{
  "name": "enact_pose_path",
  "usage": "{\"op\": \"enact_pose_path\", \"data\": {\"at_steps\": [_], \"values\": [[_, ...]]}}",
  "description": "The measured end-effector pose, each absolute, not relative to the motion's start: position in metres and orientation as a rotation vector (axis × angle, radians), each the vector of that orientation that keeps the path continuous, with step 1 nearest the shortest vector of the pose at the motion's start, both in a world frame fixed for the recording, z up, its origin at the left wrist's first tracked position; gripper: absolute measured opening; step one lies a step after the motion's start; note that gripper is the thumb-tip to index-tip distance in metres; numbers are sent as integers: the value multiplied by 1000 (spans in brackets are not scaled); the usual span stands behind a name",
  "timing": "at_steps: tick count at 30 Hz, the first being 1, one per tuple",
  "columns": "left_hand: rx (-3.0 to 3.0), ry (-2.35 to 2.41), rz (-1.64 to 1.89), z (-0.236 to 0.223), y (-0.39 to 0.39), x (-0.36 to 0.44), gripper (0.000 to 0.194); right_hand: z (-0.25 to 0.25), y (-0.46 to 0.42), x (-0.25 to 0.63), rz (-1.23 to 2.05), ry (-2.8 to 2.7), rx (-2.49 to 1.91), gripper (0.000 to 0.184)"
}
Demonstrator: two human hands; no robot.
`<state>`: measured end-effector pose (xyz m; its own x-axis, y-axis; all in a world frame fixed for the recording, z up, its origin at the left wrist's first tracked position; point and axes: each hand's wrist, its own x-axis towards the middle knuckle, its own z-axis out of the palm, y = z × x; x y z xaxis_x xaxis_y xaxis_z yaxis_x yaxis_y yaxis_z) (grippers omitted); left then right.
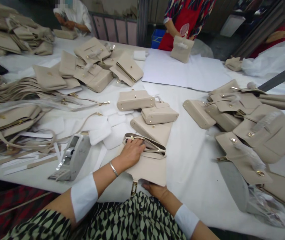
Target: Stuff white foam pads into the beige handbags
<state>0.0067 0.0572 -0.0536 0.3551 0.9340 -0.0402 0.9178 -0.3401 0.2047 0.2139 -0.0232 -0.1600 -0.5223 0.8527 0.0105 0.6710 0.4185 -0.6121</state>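
Observation:
My left hand point(131, 153), with a metal bangle point(113, 168) on the wrist, presses on the open top of a beige leather handbag point(149, 170). The bag lies on the white-covered table with its flap spread towards me. A gold clasp point(133, 188) hangs from the flap's near edge. My right hand point(156, 191) sits under that edge, its fingers hidden by the flap. Just beyond, two closed beige handbags point(134, 100) point(159, 113) lie near another flat bag point(152, 130).
A grey tape dispenser point(71, 158) stands left of my hands among white foam pads point(97, 133) and beige straps point(14, 90). Heaps of beige bags lie to both sides. A sheet of white paper point(185, 71) spreads across the far side, where co-workers stand.

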Motion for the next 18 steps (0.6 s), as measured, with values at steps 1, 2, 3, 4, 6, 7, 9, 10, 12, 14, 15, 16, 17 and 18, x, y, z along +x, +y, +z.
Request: {"op": "enact_pose_path", "data": {"at_steps": [1,2,3,4,6,7,9,10,12,14,15,16,17,18], "values": [[2397,1694,115,-50,64,8,21,-159,-26,214,797,-2388,-1323,41],[2372,1713,104,-47,71,9,19,-156,-27,214,786,-2434,-1323,43],[2347,1732,92,-45,76,9,17,-153,-28,214,765,-2486,-1314,46],[2330,1747,82,-43,81,10,16,-150,-28,215,733,-2531,-1300,47],[2330,1761,73,-42,84,10,17,-143,-25,217,648,-2598,-1249,46],[2344,1760,76,-43,84,10,18,-141,-22,219,598,-2623,-1217,44],[2372,1746,91,-45,80,9,19,-139,-16,224,502,-2652,-1146,44],[2380,1735,105,-46,78,8,19,-139,-12,227,457,-2665,-1114,44],[2388,1704,135,-48,74,5,18,-138,-5,237,378,-2659,-1092,42],[2396,1683,156,-48,70,1,19,-136,1,252,318,-2630,-1116,40],[2402,1674,159,-49,69,-1,19,-135,3,264,286,-2619,-1122,40],[2406,1670,155,-49,67,-3,20,-133,5,278,251,-2608,-1118,40],[2410,1666,147,-49,65,-4,20,-130,6,296,218,-2599,-1111,40],[2416,1661,140,-50,62,-4,21,-128,7,315,190,-2580,-1110,40]]}}
